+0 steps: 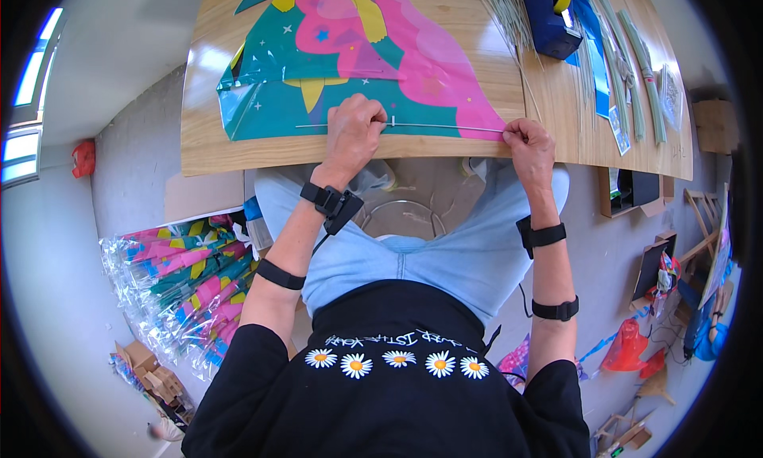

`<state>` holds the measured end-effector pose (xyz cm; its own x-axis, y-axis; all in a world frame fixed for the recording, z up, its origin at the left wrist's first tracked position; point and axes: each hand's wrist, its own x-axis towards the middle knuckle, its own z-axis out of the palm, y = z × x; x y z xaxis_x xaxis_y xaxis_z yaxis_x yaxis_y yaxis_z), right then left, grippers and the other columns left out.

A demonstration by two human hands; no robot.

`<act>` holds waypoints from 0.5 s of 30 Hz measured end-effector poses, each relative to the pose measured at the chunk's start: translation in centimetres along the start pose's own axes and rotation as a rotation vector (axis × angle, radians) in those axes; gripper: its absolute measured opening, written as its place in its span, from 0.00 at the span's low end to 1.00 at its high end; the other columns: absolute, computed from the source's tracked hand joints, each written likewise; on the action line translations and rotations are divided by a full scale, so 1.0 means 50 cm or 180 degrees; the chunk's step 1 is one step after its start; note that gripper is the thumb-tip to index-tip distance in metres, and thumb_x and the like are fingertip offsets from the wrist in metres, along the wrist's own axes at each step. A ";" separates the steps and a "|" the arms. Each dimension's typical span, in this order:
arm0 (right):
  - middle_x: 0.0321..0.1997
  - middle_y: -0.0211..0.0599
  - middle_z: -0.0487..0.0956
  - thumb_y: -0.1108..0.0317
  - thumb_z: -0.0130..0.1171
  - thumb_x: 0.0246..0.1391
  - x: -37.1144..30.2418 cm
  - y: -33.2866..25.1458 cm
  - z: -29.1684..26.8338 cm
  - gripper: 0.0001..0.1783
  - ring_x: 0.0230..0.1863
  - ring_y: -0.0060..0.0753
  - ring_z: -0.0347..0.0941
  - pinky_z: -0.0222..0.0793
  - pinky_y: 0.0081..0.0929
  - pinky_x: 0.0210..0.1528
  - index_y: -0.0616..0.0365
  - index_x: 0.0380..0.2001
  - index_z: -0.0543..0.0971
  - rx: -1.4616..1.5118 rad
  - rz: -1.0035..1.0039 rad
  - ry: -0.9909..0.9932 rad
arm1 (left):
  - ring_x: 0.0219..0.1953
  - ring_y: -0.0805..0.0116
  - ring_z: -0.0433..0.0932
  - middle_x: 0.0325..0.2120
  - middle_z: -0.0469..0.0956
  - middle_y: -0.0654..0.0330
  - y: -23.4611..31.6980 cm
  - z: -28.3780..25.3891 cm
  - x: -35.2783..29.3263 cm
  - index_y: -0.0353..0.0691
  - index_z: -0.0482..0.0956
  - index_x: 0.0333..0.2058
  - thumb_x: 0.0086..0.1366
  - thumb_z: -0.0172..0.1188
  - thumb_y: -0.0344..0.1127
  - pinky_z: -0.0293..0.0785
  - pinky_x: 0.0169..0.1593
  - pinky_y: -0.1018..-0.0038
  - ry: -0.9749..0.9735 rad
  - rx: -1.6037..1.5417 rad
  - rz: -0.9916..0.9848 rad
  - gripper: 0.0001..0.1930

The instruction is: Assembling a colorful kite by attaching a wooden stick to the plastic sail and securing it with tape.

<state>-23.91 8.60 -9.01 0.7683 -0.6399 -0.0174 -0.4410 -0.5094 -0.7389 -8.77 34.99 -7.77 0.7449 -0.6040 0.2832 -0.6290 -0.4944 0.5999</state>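
A thin, light-coloured rod (445,126) lies nearly level across the lower edge of a printed pink, teal and yellow sheet (429,84) that looks like a kite sail. My left hand (354,133) is closed on the rod, thumb and fingers pinched just left of a small white fitting (393,121). At the rod's right end, by the sheet's pink corner, my right hand (531,148) pinches the rod's tip. The rod's left end sticks out past my left hand. Clear film (235,106) shows at the sheet's left side.
The wooden table (262,152) holds a blue tape dispenser (550,29) with yellow tape, loose thin rods (505,13) and bundled rods (656,100) at the right. Wrapped colourful packages (191,275) are piled low on the left. An open box (632,192) stands below the table's right side.
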 end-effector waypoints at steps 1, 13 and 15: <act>0.23 0.35 0.75 0.71 0.63 0.44 -0.001 0.000 0.000 0.04 0.26 0.33 0.71 0.66 0.30 0.32 0.57 0.27 0.81 0.0012 0.0003 -0.0003 | 0.27 0.57 0.74 0.22 0.73 0.56 0.000 0.000 0.000 0.36 0.76 0.23 0.50 0.60 0.24 0.68 0.31 0.65 -0.0006 -0.0013 -0.0012 0.02; 0.23 0.36 0.76 0.73 0.64 0.44 0.000 0.007 0.001 0.05 0.25 0.30 0.71 0.67 0.28 0.31 0.59 0.27 0.81 0.0104 0.0008 -0.0020 | 0.27 0.56 0.74 0.23 0.74 0.56 -0.002 0.000 -0.001 0.36 0.76 0.23 0.49 0.61 0.25 0.68 0.31 0.64 -0.0056 -0.0013 -0.0016 0.02; 0.23 0.36 0.76 0.72 0.64 0.44 0.002 0.004 -0.005 0.05 0.25 0.30 0.72 0.67 0.28 0.31 0.60 0.27 0.81 -0.0024 -0.0067 0.0013 | 0.28 0.56 0.74 0.23 0.73 0.56 0.002 -0.006 -0.001 0.37 0.76 0.23 0.49 0.62 0.25 0.67 0.32 0.64 -0.0058 0.0002 -0.0025 0.03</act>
<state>-24.02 8.26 -8.98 0.7756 -0.6313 0.0010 -0.4281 -0.5271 -0.7341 -8.81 35.15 -7.47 0.7457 -0.6115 0.2647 -0.6232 -0.4995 0.6017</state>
